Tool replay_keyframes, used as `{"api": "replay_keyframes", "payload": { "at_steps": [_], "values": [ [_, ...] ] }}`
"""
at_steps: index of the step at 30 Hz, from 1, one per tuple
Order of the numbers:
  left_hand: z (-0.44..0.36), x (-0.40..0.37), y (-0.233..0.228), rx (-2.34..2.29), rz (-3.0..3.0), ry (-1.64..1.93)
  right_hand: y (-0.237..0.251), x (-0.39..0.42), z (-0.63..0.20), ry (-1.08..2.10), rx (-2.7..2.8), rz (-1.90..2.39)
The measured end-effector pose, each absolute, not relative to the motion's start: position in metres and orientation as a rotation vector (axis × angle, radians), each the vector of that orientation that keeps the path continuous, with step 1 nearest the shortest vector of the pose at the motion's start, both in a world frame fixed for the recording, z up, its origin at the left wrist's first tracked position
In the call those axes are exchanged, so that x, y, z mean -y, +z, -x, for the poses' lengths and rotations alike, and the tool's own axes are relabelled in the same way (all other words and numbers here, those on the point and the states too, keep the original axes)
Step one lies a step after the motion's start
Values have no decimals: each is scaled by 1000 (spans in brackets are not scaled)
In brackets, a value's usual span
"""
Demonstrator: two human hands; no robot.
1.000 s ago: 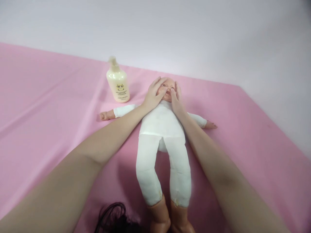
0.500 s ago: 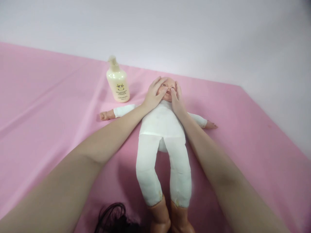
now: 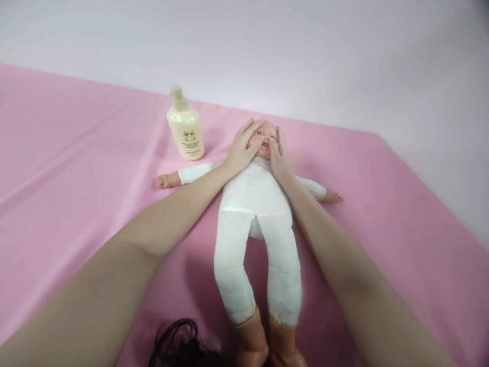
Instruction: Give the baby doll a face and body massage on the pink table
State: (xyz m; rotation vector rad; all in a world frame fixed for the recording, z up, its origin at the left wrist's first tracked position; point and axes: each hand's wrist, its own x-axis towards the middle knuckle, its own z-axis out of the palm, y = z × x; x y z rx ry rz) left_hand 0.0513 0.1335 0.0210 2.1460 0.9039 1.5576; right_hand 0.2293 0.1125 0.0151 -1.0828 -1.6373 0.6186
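A baby doll (image 3: 255, 186) with a white cloth body lies on its back, arms spread out to the sides and feet toward me. My left hand (image 3: 241, 149) cups one side of its head, fingers along the temple and thumb on the cheek beside the nose. On the other side of the head, my right hand (image 3: 281, 155) is wrapped the same way, its thumb near the mouth. Between the two hands, the doll's forehead, eyes and nose show in part. Both of my forearms run alongside the doll's body.
A cream-coloured pump bottle (image 3: 186, 132) with a cartoon label stands upright left of the doll's head. Pink cloth (image 3: 76, 153) covers the table, with a pale wall (image 3: 244, 51) behind. Dark hair (image 3: 183, 346) hangs into view at the bottom.
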Motion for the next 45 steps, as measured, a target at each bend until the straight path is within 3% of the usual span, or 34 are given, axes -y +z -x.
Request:
{"api": "replay_keyframes", "payload": {
  "at_steps": [45],
  "values": [
    [-52,-133,25,-918,-2131,1539,19,-111,-231,654,1639,1090]
  ]
}}
